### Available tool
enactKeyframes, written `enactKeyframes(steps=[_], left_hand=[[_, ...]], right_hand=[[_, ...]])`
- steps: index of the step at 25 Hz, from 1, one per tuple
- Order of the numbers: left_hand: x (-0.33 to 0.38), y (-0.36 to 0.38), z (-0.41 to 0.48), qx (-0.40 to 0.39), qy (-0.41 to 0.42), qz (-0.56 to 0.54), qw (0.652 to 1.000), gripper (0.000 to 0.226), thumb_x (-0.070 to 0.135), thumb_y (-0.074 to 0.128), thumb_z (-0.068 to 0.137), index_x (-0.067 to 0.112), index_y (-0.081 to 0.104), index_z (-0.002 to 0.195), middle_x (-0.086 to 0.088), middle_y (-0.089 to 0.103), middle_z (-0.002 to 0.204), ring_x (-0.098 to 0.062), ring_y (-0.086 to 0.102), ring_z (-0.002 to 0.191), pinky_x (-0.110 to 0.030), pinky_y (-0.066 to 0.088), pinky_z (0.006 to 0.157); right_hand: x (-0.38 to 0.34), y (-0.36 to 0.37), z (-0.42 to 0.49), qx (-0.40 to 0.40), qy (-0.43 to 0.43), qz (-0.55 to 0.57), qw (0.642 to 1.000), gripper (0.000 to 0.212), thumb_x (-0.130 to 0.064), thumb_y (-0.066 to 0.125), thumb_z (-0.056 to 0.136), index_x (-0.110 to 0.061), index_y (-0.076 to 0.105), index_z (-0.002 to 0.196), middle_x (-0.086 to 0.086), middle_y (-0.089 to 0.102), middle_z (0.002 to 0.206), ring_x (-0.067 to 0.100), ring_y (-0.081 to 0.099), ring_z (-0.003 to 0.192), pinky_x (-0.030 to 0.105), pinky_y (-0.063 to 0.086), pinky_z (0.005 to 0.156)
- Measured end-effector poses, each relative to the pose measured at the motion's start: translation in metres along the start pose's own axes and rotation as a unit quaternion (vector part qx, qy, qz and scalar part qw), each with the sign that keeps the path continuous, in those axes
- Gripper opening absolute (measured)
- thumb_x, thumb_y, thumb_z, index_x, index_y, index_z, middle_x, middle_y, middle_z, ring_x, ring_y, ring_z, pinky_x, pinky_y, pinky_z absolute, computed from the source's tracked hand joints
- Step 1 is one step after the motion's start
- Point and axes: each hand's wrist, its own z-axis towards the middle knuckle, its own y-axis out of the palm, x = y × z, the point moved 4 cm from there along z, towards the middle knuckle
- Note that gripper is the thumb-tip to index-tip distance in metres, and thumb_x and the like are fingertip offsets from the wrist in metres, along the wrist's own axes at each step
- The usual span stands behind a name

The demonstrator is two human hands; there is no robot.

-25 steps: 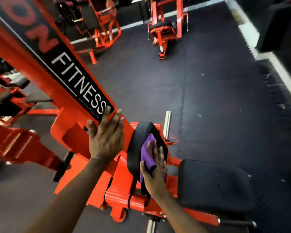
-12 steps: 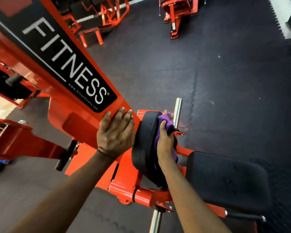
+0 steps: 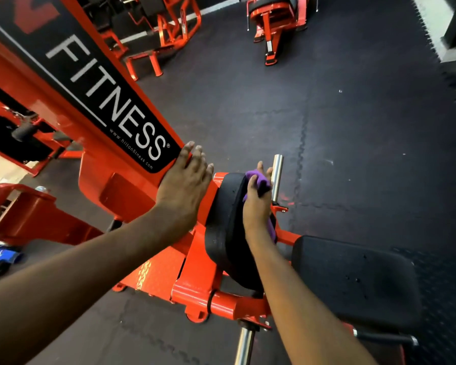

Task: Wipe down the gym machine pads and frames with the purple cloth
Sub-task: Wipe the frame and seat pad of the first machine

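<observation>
The right hand (image 3: 256,206), fingers straight, presses the purple cloth (image 3: 258,180) under its palm against the upright black pad's (image 3: 221,233) right face. The left hand (image 3: 182,188) rests flat on the orange frame (image 3: 132,196).

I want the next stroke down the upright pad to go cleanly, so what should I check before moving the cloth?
1. The purple cloth sits between right hand and upright pad: ok.
2. The left hand rests flat on the orange frame: ok.
3. Gap between right hand and chrome peg: cannot tell, very close.
4. Lower face of upright pad free of objects: ok.
5. The seat pad already wiped: cannot tell.
</observation>
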Motion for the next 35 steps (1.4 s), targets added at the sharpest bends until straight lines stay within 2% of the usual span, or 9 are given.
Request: enactKeyframes(steps=[3, 6, 10, 13, 18, 23, 27, 30, 35], left_hand=[[-0.002, 0.0, 0.01, 0.01, 0.035, 0.006, 0.999, 0.111, 0.066, 0.07, 0.064, -0.001, 0.034, 0.144, -0.024, 0.042, 0.138, -0.04, 0.038, 0.13, -0.062, 0.007, 0.119], [0.001, 0.001, 0.014, 0.051, 0.046, -0.008, 0.998, 0.089, 0.053, 0.066, 0.068, 0.001, 0.043, 0.135, -0.023, 0.048, 0.128, -0.039, 0.043, 0.12, -0.06, 0.015, 0.115], [0.002, 0.002, 0.016, 0.055, 0.04, -0.014, 0.998, 0.075, 0.046, 0.061, 0.072, 0.003, 0.046, 0.132, -0.022, 0.049, 0.126, -0.037, 0.044, 0.118, -0.058, 0.017, 0.113], [0.003, -0.003, 0.013, 0.062, 0.043, -0.019, 0.997, 0.073, 0.047, 0.061, 0.073, 0.006, 0.047, 0.132, -0.02, 0.049, 0.126, -0.036, 0.044, 0.118, -0.058, 0.018, 0.113], [0.004, -0.001, 0.015, 0.052, 0.045, -0.023, 0.997, 0.073, 0.047, 0.06, 0.076, 0.005, 0.045, 0.133, -0.019, 0.048, 0.129, -0.036, 0.044, 0.12, -0.058, 0.018, 0.114], [0.003, -0.004, 0.013, 0.044, 0.044, -0.018, 0.998, 0.075, 0.05, 0.063, 0.074, 0.008, 0.047, 0.133, -0.018, 0.048, 0.128, -0.035, 0.044, 0.121, -0.057, 0.02, 0.114], [0.003, -0.004, 0.014, 0.039, 0.043, -0.012, 0.998, 0.072, 0.049, 0.062, 0.075, 0.009, 0.049, 0.133, -0.017, 0.049, 0.127, -0.034, 0.045, 0.12, -0.057, 0.021, 0.114], [0.002, -0.007, 0.012, 0.038, 0.038, -0.006, 0.999, 0.073, 0.05, 0.063, 0.074, 0.009, 0.049, 0.132, -0.017, 0.048, 0.128, -0.034, 0.045, 0.12, -0.057, 0.022, 0.114], [0.004, -0.005, 0.015, 0.043, 0.043, -0.006, 0.998, 0.07, 0.049, 0.062, 0.075, 0.009, 0.05, 0.131, -0.016, 0.048, 0.126, -0.033, 0.045, 0.119, -0.057, 0.022, 0.111]], right_hand=[[-0.004, -0.02, -0.086, -0.079, -0.129, 0.021, 0.988, 0.058, -0.056, 0.045, 0.099, -0.036, 0.04, 0.153, -0.013, 0.028, 0.164, 0.011, 0.014, 0.155, 0.046, 0.009, 0.126], [-0.007, -0.016, -0.086, -0.068, -0.138, -0.024, 0.988, 0.05, -0.061, 0.041, 0.097, -0.063, 0.03, 0.145, -0.013, 0.025, 0.165, 0.01, 0.012, 0.155, 0.046, 0.008, 0.123], [0.019, -0.003, 0.008, 0.009, -0.034, -0.082, 0.996, 0.057, -0.062, 0.042, 0.095, -0.048, 0.037, 0.15, -0.014, 0.023, 0.165, 0.009, 0.02, 0.153, 0.05, 0.017, 0.121], [0.026, -0.01, 0.022, 0.01, 0.071, -0.044, 0.996, 0.066, -0.075, 0.04, 0.081, -0.052, 0.044, 0.142, -0.014, 0.032, 0.162, 0.011, 0.026, 0.151, 0.059, 0.018, 0.121], [0.015, -0.012, -0.054, -0.058, -0.046, -0.032, 0.997, 0.08, -0.062, 0.044, 0.089, -0.021, 0.029, 0.157, -0.001, 0.02, 0.167, 0.013, 0.015, 0.155, 0.034, 0.006, 0.124], [0.03, -0.011, -0.004, -0.043, 0.101, -0.06, 0.992, 0.086, -0.08, 0.042, 0.082, -0.038, 0.029, 0.157, -0.016, 0.026, 0.164, 0.008, 0.024, 0.151, 0.052, 0.013, 0.125], [0.018, -0.007, -0.031, -0.067, -0.002, -0.036, 0.997, 0.092, -0.075, 0.042, 0.085, -0.019, 0.033, 0.157, -0.006, 0.027, 0.165, 0.009, 0.021, 0.152, 0.031, 0.009, 0.126], [0.046, -0.013, -0.007, -0.037, 0.138, -0.047, 0.989, 0.103, -0.09, 0.037, 0.073, -0.028, 0.038, 0.155, -0.007, 0.039, 0.159, 0.017, 0.035, 0.148, 0.034, 0.024, 0.122], [0.063, -0.011, -0.018, -0.033, 0.117, -0.006, 0.993, 0.095, -0.081, 0.05, 0.08, -0.019, 0.045, 0.151, -0.007, 0.047, 0.152, 0.008, 0.039, 0.143, 0.024, 0.027, 0.118]])
